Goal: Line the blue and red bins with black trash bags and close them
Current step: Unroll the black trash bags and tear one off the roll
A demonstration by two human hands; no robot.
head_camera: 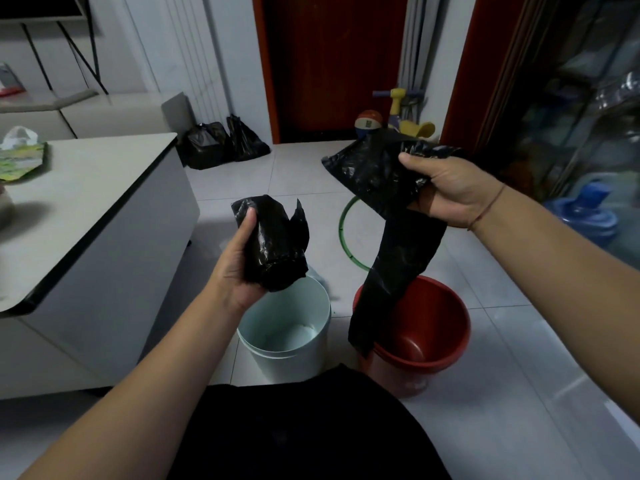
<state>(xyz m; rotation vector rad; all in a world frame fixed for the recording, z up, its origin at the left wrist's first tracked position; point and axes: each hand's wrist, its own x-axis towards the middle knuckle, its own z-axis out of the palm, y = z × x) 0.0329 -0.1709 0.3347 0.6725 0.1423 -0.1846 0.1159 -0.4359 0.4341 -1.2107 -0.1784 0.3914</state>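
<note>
- Blue bin [287, 327] stands open on the tiled floor [502, 341], just in front of the person, its pale inside bare with no bag in it.
- Red bin [426, 327] sits on the floor close to the right of the blue one, also open and unlined.
- Left hand [239, 261] is raised above the blue bin, palm up; its grip is wrapped around a roll of black trash bags [272, 242], thumb pressed along the roll's side.
- A loose flap of plastic sticks up from the roll's far end.
- Right hand [450, 192] is held higher and farther out, its grip pinching the bunched upper part of a single black trash bag [391, 258].
- That bag's top spreads out flat to the left of the hand, and the rest hangs down in a long narrow strip whose lower end drapes over the near-left rim of the red bin.
- A thin cord bracelet [488, 206] circles the right wrist.
- A white counter [86, 188] stands to the left, with a green printed packet [20, 161] on it.
- Two filled black bags [225, 140] rest on the floor by the far wall.
- A green hoop [343, 233] lies on the tiles beyond the red bin, and a blue water jug [585, 213] stands at the right.
</note>
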